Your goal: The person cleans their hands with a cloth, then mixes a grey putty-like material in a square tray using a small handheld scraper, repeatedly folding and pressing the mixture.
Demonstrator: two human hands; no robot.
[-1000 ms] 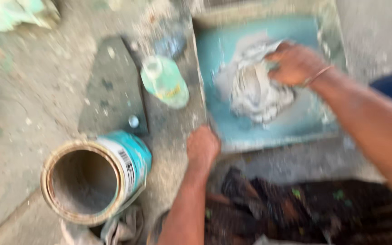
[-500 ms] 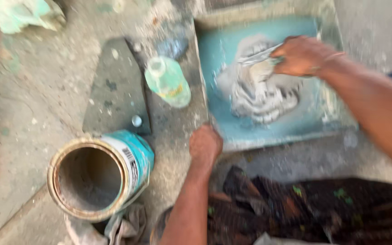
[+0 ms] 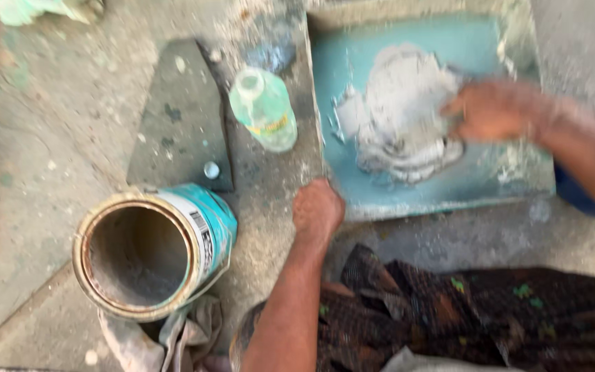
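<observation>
A heap of grey paste point(image 3: 397, 114) lies on a teal board point(image 3: 418, 196) on the concrete floor. My right hand point(image 3: 497, 110) is over the heap's right side, motion-blurred, fingers closed; the pale flat scraper seen in it earlier is hidden by the blur. My left hand point(image 3: 317, 210) is a closed fist pressed on the ground at the board's near left corner, holding nothing.
A clear plastic bottle point(image 3: 264, 110) lies left of the board, its small cap point(image 3: 211, 169) beside a dark triangular slab point(image 3: 184, 117). An open teal paint can point(image 3: 153, 251) lies on its side on rags point(image 3: 173, 337). Dark patterned cloth point(image 3: 449, 310) covers my lap.
My right hand has swept from the top of the paste down to its right side, spreading it. The left fist has stayed put.
</observation>
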